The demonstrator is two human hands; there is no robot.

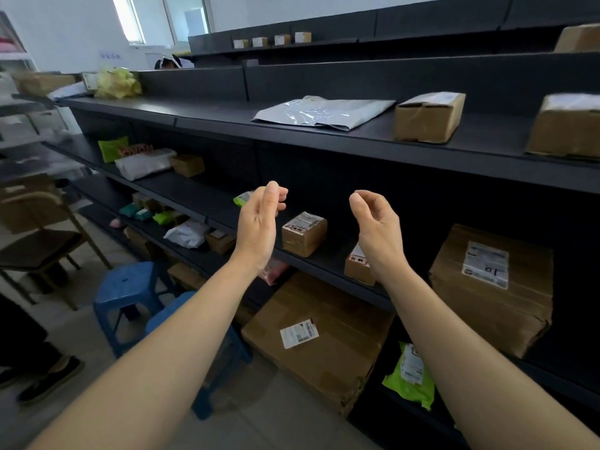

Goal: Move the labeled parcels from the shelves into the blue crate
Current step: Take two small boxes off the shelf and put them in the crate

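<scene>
Holding both hands up, empty, before the dark shelves [324, 151] of parcels.
My left hand [259, 222] and right hand [376, 228] hover apart in front of the middle shelf, fingers loosely curled around nothing. A small labeled box [303, 233] sits on that shelf between them, and a second small box [357, 269] is partly hidden behind my right wrist. A large labeled carton [490, 287] stands further right. A flat carton [318, 336] and a green mailer [410, 375] lie lower down, and a grey mailer [324, 112] lies on the shelf above.

The right hand [376, 228] hides part of a small box [355, 269] behind its wrist. Beyond the left hand [259, 222] only a green parcel [242, 199] corner shows. Label print is too small to read.
</scene>
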